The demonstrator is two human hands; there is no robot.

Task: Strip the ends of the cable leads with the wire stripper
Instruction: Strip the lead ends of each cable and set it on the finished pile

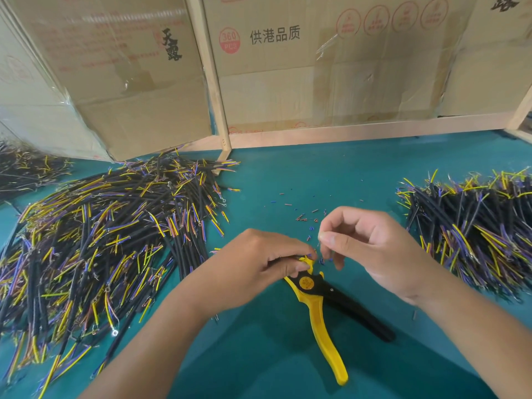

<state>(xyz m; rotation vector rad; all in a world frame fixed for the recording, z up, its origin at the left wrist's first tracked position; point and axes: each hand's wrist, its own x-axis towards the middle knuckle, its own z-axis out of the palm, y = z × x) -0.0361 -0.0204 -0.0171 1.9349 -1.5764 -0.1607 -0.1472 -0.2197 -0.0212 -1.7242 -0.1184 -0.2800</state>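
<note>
Both hands (311,251) hover just above the wire stripper (319,309).

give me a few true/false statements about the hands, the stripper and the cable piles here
1. The wire stripper lies on the teal table. True.
2. The right hand grips the stripper's handles. False: no hand holds the handles; the right hand pinches something small above the table.
3. The left hand holds a cable at the stripper's head. True, as far as its curled fingers show.
4. There is only one cable pile. False: a large pile lies to the left and another pile to the right.
5. Both stripper handles are yellow. False: one is yellow, one black.
</note>
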